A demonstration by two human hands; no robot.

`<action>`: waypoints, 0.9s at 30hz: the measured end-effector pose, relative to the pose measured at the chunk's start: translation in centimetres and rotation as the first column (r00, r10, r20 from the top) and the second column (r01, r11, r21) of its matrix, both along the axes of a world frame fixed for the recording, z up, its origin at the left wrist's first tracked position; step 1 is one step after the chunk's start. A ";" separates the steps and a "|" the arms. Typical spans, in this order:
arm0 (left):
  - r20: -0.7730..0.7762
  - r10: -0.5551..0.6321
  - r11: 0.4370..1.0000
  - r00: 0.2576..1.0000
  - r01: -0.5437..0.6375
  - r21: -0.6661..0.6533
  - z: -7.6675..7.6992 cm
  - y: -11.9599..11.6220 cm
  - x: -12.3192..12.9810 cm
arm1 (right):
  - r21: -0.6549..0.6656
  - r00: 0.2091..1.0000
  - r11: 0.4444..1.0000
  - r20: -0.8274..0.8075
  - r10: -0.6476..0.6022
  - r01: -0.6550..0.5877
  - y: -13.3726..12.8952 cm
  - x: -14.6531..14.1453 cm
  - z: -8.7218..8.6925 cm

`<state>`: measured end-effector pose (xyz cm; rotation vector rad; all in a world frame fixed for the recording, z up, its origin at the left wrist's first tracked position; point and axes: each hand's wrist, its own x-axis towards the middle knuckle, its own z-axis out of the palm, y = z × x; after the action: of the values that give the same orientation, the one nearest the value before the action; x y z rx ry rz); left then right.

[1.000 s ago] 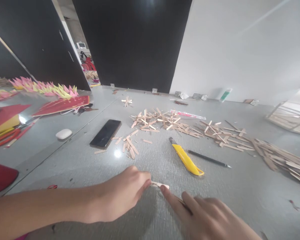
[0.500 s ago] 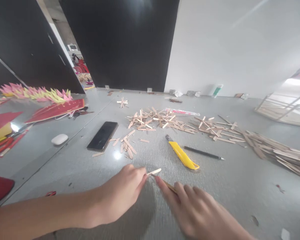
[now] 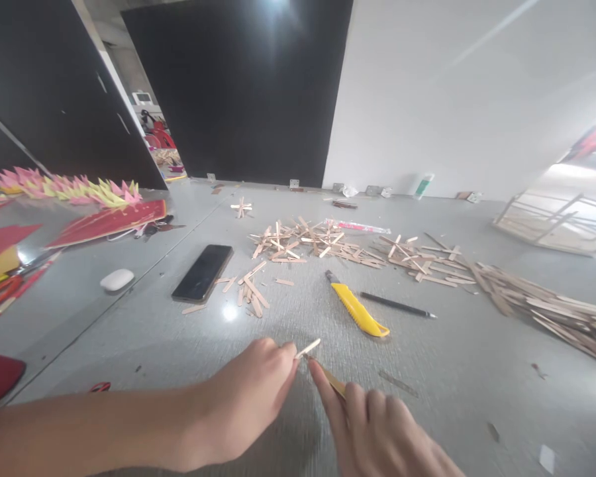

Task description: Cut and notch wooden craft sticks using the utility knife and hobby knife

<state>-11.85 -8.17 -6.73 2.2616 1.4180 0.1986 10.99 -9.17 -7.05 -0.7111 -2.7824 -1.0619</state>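
My left hand (image 3: 258,391) is closed around a thin wooden craft stick (image 3: 310,346), whose pale end juts out to the right past the fingers. Wrapped in my right hand (image 3: 372,424) is a small knife with a tan handle (image 3: 334,382). Its index finger stretches along the top of the tool, and the dark tip lies close below the stick; whether they touch I cannot tell. Just beyond the hands lie a yellow utility knife (image 3: 358,310) and a black pen (image 3: 397,304).
Several cut craft sticks form a pile (image 3: 318,240) across the middle, with longer sticks (image 3: 556,301) to the right. A black phone (image 3: 203,272) and a white earbud case (image 3: 116,279) lie left. A glue stick (image 3: 424,186) stands by the back wall, and a stick frame (image 3: 556,222) sits far right.
My right hand has shifted slightly left and down with the knife, its index finger now straighter along it. The stick is still in my left hand. The view has turned slightly.
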 end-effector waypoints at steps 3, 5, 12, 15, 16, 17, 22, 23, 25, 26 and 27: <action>0.015 -0.011 1.000 1.000 0.010 0.027 -0.7 0.2 -0.1 | -0.018 0.986 0.986 -0.004 0.166 -0.166 2.4 2.2 -0.6; 0.031 -0.009 1.000 0.999 0.008 0.020 -1.0 0.3 -0.2 | -0.027 0.982 0.982 -0.014 0.188 -0.188 3.2 3.0 -1.0; 0.011 0.073 0.995 0.997 -0.073 -0.072 -1.1 0.4 -0.1 | 0.038 0.992 0.991 -0.003 0.125 -0.125 2.5 2.0 -1.7; 0.001 0.082 0.994 0.997 -0.081 -0.073 -0.9 0.6 -0.3 | -0.041 0.982 0.981 -0.021 0.190 -0.191 4.2 2.5 -1.4; -0.001 0.081 0.994 0.997 -0.081 -0.077 -0.9 0.7 -0.3 | -0.072 0.976 0.973 -0.028 0.218 -0.220 5.0 2.8 -1.3; -0.003 0.079 0.994 0.997 -0.079 -0.080 -0.9 0.8 -0.4 | -0.094 0.969 0.965 -0.036 0.244 -0.247 5.5 3.1 -1.2; -0.013 0.090 0.994 0.996 -0.091 -0.065 -1.7 0.7 -0.6 | -0.069 0.977 0.975 0.003 0.214 -0.213 4.0 1.8 -0.9; -0.003 0.082 0.995 0.997 -0.082 -0.059 -1.9 0.6 -0.6 | -0.034 0.988 0.988 0.028 0.151 -0.150 3.0 1.1 -0.9; 0.023 0.046 0.998 0.999 -0.045 -0.050 -2.3 0.4 -0.6 | 0.008 0.999 0.999 0.034 0.034 -0.034 1.0 -0.4 -1.1; 0.033 0.031 0.999 0.999 -0.029 -0.046 -2.4 0.4 -0.7 | 0.015 0.999 1.000 0.035 -0.009 0.009 0.3 -1.0 -1.2; 0.036 0.025 0.999 0.999 -0.023 -0.041 -2.6 0.4 -0.7 | 0.011 0.999 1.000 0.029 -0.028 0.028 0.0 -1.4 -1.3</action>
<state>-12.58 -7.74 -9.30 2.1980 1.4180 0.2157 9.64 -9.19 -8.34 -0.7419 -2.7966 -1.1005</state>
